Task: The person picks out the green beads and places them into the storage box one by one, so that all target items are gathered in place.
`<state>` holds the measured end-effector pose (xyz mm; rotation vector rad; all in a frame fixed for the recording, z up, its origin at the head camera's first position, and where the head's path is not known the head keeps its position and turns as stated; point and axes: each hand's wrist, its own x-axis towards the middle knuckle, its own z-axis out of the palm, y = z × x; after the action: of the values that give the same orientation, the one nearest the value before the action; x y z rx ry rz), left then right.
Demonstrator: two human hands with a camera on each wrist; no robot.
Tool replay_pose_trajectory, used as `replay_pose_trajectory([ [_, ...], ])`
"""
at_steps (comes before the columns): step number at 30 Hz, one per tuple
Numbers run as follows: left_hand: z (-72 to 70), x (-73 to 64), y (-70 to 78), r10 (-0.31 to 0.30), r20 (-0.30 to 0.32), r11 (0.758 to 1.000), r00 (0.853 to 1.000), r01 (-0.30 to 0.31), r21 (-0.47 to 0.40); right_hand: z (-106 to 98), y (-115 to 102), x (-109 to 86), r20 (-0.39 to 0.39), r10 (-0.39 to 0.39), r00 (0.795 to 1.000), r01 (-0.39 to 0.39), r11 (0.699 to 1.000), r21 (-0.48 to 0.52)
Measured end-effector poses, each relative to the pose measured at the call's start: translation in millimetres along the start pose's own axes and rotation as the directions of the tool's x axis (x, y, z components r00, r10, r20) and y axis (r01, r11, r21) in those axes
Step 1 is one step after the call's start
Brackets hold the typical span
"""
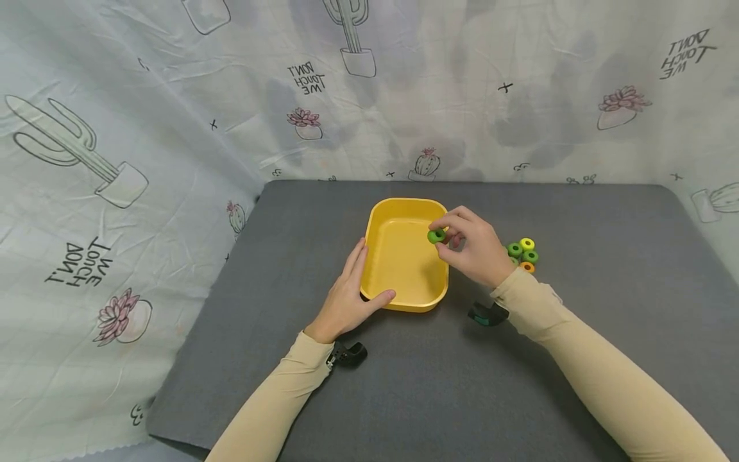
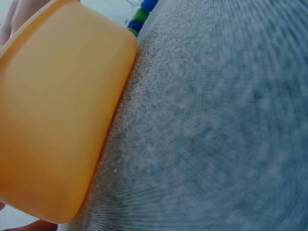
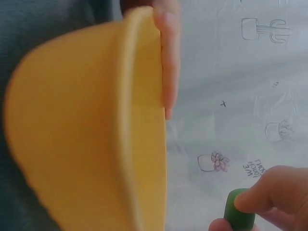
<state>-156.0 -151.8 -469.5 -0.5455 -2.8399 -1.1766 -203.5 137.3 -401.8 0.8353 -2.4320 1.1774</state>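
Note:
A yellow plastic tray point(image 1: 407, 256) stands on the grey table, its inside bare in the head view. My left hand point(image 1: 349, 298) rests against its near left corner, fingers straight along the left wall and thumb at the near rim. Over the tray's right rim, my right hand point(image 1: 470, 247) pinches a green bead point(image 1: 437, 236) with a hole through it. That same bead point(image 3: 239, 211) shows beside the tray wall in the right wrist view. To the right of the right hand lie several beads: green point(image 1: 530, 256), yellow point(image 1: 526, 244) and orange point(image 1: 527, 266), partly hidden by the hand.
The grey tabletop point(image 1: 404, 385) reaches back to a white cloth point(image 1: 462, 96) printed with cacti, which also hangs at the left. Blue and green pieces point(image 2: 139, 19) stand in a row beyond the tray in the left wrist view.

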Motion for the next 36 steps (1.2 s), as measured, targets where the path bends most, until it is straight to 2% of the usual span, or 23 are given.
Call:
replay_pose_trajectory([
  [8,-0.6,-0.8,-2.8,0.011,0.006,1.000,1.000,-0.011,0.004,20.6,-2.9,32.6,0.070,0.083,0.994,-0.084,0.996,0.013],
  [14,-0.9,-2.2,-3.9,0.005,0.004,1.000,1.000,-0.005,0.012,34.1,-4.7,50.0,0.119,0.163,0.979,-0.165,0.986,0.006],
  [23,1.5,-2.8,-3.4,0.008,0.004,1.000,1.000,-0.008,0.010,53.4,-0.6,72.0,0.221,0.287,0.932,-0.293,0.956,-0.006],
  [31,1.1,-2.9,-2.9,0.009,0.002,1.000,1.000,-0.009,0.006,73.7,13.5,85.6,0.257,0.400,0.880,-0.393,0.916,-0.080],
  [34,1.4,-3.1,-2.3,0.012,0.001,1.000,1.000,-0.012,0.002,80.2,19.1,88.9,0.270,0.413,0.870,-0.398,0.911,-0.108],
  [36,1.4,-3.3,-1.4,0.014,0.000,1.000,1.000,-0.014,0.003,83.2,21.7,90.6,0.274,0.408,0.871,-0.390,0.913,-0.120],
])
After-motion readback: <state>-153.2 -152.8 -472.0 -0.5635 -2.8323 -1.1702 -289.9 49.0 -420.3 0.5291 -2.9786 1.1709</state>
